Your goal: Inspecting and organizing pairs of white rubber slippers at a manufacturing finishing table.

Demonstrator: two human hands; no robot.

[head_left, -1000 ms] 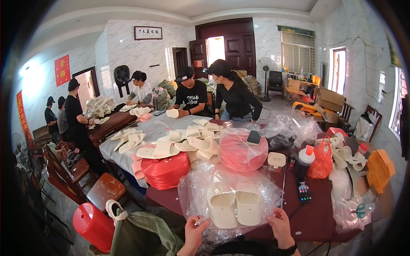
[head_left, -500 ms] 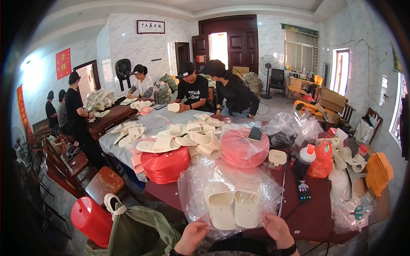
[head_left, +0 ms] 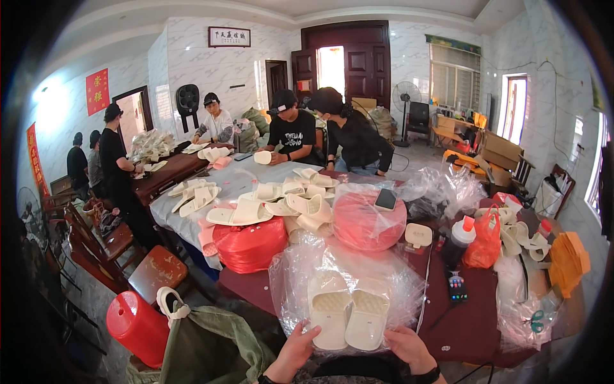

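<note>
A pair of cream slippers (head_left: pixel 331 322) lies side by side on a clear plastic bag (head_left: pixel 288 265) at the near table edge, heel ends toward me; film seems to cover part of them. My left hand (head_left: pixel 295 349) closes on the outer edge of the left slipper, its thumb against the sole near the heel. Opposite it, my right hand (head_left: pixel 409 349) closes on the right slipper's (head_left: pixel 368 323) outer edge, fingers bent. How much film is caught under the fingers is hidden.
Behind the bag stand a red twine roll (head_left: pixel 249 246) and a pink wrapped roll (head_left: pixel 369 221) bearing a phone (head_left: pixel 385 200). More slippers (head_left: pixel 246 210) are piled beyond. Right are a bottle (head_left: pixel 459 238) and scissors (head_left: pixel 536 321); left, a green sack (head_left: pixel 211 345). Several people work at the tables.
Both hands have moved inward, from the bag's lower corners to the slippers' outer edges. The slippers' heel ends now sit slightly closer together.
</note>
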